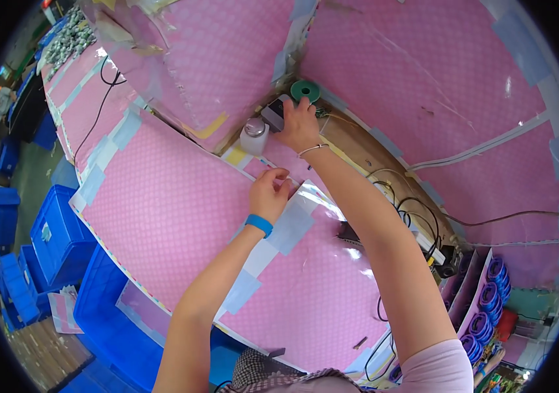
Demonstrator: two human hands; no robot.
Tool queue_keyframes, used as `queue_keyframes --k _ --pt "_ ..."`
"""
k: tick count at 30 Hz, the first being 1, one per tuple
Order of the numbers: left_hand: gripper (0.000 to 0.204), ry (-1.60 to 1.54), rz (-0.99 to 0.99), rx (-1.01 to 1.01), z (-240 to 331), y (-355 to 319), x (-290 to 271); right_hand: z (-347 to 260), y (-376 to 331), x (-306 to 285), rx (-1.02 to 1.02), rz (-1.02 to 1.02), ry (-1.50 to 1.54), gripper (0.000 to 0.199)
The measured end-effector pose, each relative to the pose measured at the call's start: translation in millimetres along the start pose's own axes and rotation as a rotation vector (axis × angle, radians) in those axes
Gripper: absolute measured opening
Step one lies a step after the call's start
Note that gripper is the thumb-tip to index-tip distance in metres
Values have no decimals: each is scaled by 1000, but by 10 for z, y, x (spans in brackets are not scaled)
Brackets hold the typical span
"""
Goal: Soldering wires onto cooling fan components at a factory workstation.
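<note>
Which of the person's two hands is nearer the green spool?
The right hand, with the thin bracelet: its fingers are close by the green spool. The left hand, with the blue wristband, is farther away.

Pink panels (423, 85) rise beyond the pink table (162, 183); greyish floor (29, 177) and blue bins (63, 239) lie left of it.
</note>
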State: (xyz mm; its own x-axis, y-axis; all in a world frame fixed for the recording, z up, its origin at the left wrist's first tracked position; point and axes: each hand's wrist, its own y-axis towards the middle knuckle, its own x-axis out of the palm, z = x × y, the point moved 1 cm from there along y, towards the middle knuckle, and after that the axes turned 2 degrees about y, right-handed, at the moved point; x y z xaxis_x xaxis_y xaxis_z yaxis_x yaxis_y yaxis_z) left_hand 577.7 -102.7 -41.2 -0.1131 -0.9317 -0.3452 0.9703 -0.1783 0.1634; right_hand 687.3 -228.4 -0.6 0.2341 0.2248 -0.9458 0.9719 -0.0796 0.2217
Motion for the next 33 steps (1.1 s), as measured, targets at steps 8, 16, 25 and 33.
queue_keyframes --k 8,16,25,33 --pt "19 -329 89 -216 -201 92 131 138 -84 -70 107 35 109 60" --pt "33 -967 133 -635 -67 48 179 175 -887 -776 23 95 260 61" --pt "30 411 62 149 79 585 326 1088 -770 -432 400 -8 148 63" --pt "8 444 41 280 66 265 236 1029 -754 -428 347 51 35 50"
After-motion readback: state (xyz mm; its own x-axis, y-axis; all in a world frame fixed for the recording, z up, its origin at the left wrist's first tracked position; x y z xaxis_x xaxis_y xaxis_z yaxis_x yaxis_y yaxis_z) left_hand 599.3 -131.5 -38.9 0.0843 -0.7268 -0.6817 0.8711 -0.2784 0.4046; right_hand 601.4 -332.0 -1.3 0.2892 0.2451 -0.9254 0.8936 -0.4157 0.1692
